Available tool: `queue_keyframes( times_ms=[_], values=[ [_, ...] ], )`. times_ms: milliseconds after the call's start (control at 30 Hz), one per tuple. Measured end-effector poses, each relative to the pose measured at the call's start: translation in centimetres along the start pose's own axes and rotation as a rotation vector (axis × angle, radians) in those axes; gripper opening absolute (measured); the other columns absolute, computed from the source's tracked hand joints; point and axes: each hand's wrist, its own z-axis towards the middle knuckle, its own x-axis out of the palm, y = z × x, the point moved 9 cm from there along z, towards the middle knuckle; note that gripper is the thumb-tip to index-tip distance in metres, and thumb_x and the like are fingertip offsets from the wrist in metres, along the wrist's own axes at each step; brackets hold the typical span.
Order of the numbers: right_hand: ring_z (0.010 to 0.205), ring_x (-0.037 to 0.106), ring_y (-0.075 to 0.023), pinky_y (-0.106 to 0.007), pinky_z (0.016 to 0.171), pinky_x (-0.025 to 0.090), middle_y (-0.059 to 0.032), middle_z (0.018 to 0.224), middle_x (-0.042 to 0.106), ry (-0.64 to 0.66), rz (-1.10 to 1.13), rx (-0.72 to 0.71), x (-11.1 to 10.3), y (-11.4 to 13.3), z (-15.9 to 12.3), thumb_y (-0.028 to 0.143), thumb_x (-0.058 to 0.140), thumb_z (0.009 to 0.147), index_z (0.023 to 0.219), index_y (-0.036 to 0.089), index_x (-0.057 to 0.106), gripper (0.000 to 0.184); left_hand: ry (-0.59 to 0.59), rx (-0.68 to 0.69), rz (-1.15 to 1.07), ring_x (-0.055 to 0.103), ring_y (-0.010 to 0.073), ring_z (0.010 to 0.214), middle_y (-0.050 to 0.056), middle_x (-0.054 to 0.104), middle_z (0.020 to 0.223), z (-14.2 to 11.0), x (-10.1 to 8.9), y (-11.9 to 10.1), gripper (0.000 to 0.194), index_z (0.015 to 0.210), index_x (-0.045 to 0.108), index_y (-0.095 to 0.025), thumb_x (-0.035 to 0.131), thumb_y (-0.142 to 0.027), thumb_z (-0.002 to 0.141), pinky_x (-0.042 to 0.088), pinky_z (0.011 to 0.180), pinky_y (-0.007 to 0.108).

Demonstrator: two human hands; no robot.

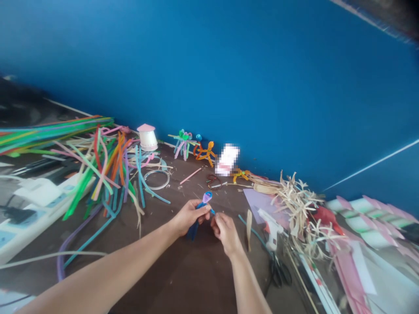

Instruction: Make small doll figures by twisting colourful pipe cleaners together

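Note:
My left hand (191,216) is closed around a small pipe-cleaner figure (207,197) with a purple and blue looped top. Dark blue lengths of it hang down below the fingers. Close beside it, my right hand (226,231) is pinched at the tip of a short blue strand that sticks out from the figure; the fingertips partly hide that end. Both hands are above the brown table (183,270). Beyond them lie a brown bead bracelet (214,182) and a pink pipe cleaner (190,175).
Loose pipe cleaners (108,174) and a power strip (36,218) fill the left side. A glue gun (271,229), scissors (279,270) and dried husk flowers (299,198) are on the right. Along the blue wall (209,78) stand pipe-cleaner figures (207,151) and a white pot (148,138).

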Motion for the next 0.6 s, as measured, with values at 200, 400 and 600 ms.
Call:
queue_keyframes(
  times_ms=[200,400,600],
  values=[
    [0.043,0.035,-0.0088,-0.020,0.041,0.025,0.0044,0.045,0.039,-0.012,-0.275,-0.186,0.5,1.7,-0.6,0.035,0.042,0.082,0.058,0.016,0.054,0.033,-0.170,0.063,0.152,0.038,0.0058,0.042,-0.001,0.056,0.055,0.0,-1.3,-0.3,0.031,0.067,0.057,-0.012,0.060,-0.043,0.068,0.031,0.043,0.019],
    [0.044,0.039,-0.0099,-0.021,0.045,0.027,0.0029,0.045,0.045,-0.058,-0.450,-0.271,0.4,3.1,-1.2,0.027,0.042,0.081,0.056,0.016,0.056,0.031,-0.222,0.188,0.512,0.043,0.0097,0.047,-0.002,0.051,0.049,-0.5,-1.3,-1.7,0.030,0.057,0.057,-0.014,0.053,-0.039,0.073,0.033,0.048,0.020],
    [0.047,0.032,-0.0092,-0.022,0.047,0.024,0.0049,0.047,0.037,-0.209,-0.466,-0.339,-1.9,4.4,-1.6,0.027,0.045,0.079,0.050,0.018,0.044,0.030,-0.126,0.191,0.572,0.043,0.0099,0.048,-0.002,0.051,0.048,-0.7,-0.2,-2.0,0.032,0.053,0.055,-0.014,0.053,-0.038,0.073,0.033,0.049,0.020]
  ],
)
